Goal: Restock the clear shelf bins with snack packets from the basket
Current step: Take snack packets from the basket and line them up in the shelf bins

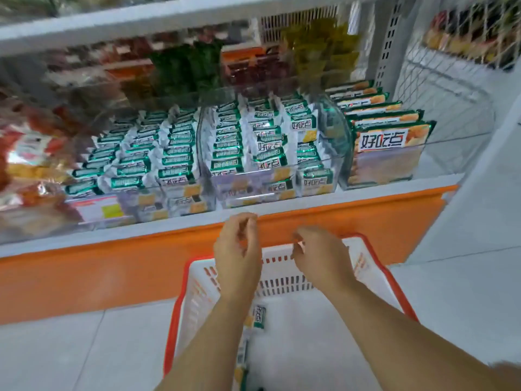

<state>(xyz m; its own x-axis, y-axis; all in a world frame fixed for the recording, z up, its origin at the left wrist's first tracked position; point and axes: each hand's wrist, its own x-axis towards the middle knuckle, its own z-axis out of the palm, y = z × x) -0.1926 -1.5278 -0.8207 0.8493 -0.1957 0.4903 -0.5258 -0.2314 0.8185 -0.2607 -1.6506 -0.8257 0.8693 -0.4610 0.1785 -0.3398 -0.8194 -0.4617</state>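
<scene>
Snack packets (260,317), basket (284,286): likely light, crinkly, slippery.
Pinch a sealed end; fingers of your left hand (238,249) and right hand (321,258) curl loosely, empty.

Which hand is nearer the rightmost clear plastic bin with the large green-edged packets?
Right. The right hand is below the rightmost clear plastic bin, slightly left of it, above the red-rimmed white basket; the left hand sits further left, under the middle clear bin.
</scene>
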